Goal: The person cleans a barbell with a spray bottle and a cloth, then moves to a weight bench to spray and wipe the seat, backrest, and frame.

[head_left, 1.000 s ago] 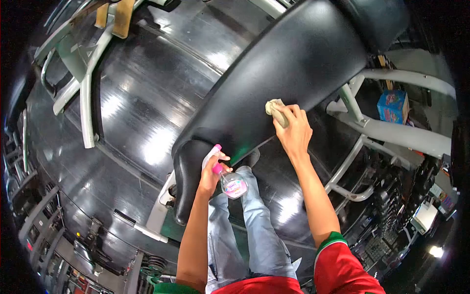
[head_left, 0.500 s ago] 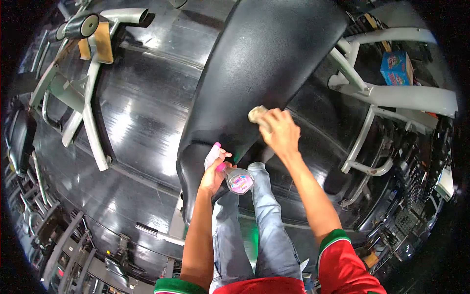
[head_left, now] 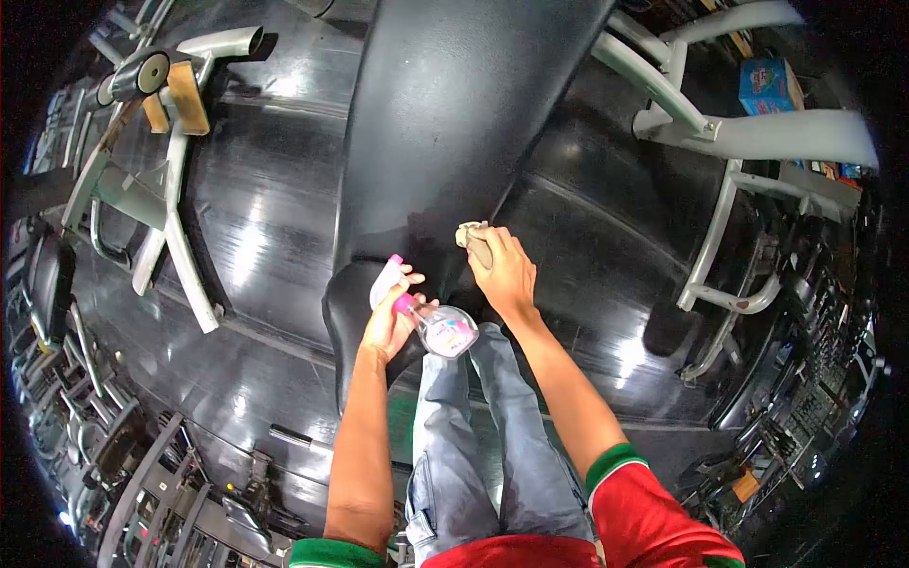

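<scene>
Gym floor (head_left: pixel 284 170): dark and glossy, with pale metal frames at the upper left (head_left: pixel 177 227) and upper right (head_left: pixel 707 232).
Bench pad (head_left: pixel 454 104): black, running from the top centre down to a separate black cushion (head_left: pixel 343 322) left of centre.
Left hand (head_left: pixel 386 320): wrapped around the neck of a spray bottle (head_left: pixel 449 333), clear with pink parts, tilted, near the middle of the frame.
Right hand (head_left: pixel 508 276): gripping a pale folded cloth (head_left: pixel 471 234) at the pad's lower right edge; contact with the pad cannot be told.
Blue box (head_left: pixel 765 87): upper right, beside the metal frame.
</scene>
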Action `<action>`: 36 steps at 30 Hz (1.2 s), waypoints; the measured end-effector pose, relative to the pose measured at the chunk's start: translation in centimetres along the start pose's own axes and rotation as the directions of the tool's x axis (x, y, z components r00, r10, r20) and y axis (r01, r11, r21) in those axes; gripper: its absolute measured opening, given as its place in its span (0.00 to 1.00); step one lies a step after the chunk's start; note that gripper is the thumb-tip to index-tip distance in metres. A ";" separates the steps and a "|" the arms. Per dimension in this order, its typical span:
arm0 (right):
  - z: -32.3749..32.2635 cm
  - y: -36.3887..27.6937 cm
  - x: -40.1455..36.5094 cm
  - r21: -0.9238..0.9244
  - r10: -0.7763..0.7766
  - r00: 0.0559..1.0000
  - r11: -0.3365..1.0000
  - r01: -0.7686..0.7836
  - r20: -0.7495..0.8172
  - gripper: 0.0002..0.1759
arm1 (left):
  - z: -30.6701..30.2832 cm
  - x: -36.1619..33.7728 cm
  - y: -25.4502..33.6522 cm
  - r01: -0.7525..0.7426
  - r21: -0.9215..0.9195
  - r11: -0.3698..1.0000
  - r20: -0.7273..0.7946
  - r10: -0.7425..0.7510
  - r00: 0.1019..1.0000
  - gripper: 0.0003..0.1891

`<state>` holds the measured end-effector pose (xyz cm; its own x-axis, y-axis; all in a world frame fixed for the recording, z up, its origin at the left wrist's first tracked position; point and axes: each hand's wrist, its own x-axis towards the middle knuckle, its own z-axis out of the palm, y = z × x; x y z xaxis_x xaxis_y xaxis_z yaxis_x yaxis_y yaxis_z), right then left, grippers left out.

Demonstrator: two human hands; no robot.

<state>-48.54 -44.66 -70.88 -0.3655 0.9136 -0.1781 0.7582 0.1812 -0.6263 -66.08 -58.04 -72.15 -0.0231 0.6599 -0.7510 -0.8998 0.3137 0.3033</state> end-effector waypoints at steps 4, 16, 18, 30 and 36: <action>-0.7 1.1 1.6 0.406 0.245 0.913 0.909 -0.099 -0.326 0.19 | 0.2 0.1 0.2 0.009 0.000 1.000 -0.046 -0.009 0.999 0.21; 7.2 1.7 -1.4 0.726 0.576 0.812 0.597 -0.341 -0.092 0.27 | -0.2 0.4 0.5 0.020 0.028 0.999 -0.073 -0.018 0.997 0.25; 9.6 4.1 -3.6 0.688 0.611 0.787 0.536 -0.489 0.084 0.28 | 0.2 0.2 0.6 0.022 0.011 1.000 -0.066 -0.021 0.998 0.22; 5.3 1.7 2.8 0.759 0.588 0.787 0.595 -0.264 -0.187 0.23 | 0.3 0.1 0.6 0.055 -0.007 0.998 -0.108 -0.055 0.993 0.22; 12.7 4.3 -4.5 0.687 0.664 0.734 0.468 -0.556 0.143 0.28 | 0.5 -0.1 0.8 0.042 0.059 0.997 -0.108 -0.036 0.993 0.21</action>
<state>-50.47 -52.64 -82.37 0.1578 0.7391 -0.6548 0.1875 -0.6735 -0.7150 -66.55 -57.47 -71.55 -0.0381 0.5706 -0.8203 -0.8727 0.3810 0.3055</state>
